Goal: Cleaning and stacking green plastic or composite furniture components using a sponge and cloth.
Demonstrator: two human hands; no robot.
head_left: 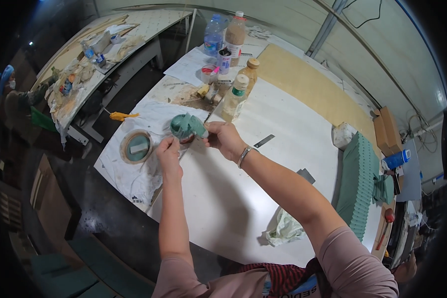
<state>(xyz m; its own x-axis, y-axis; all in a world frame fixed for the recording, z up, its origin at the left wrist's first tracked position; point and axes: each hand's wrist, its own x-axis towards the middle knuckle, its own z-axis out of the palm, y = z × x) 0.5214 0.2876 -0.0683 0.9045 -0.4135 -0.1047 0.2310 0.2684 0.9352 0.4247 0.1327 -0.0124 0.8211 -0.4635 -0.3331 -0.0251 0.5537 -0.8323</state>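
Observation:
Over the white cloth, a round green cup-like thing [180, 126] is held up in front of me, with curved green bands across it. My left hand [169, 152] is closed on its lower edge. My right hand [225, 139] pinches a flat green-coated piece [199, 128] at the round thing's right side. Whether that piece is separate from it I cannot tell. Just left of my left hand lies a round tan-rimmed dish [124, 153], green inside, holding a pale rectangular block [138, 148]. The white cloth [144, 179] beneath is creased and stained.
Bottles stand beyond my hands, including a green-labelled one [235, 99]. A dark blade [264, 141] and a crumpled plastic bag [286, 227] lie on the white table [293, 144]. Stacked green pieces [355, 181] are on the right. A yellow-handled tool [123, 116] juts over the left edge.

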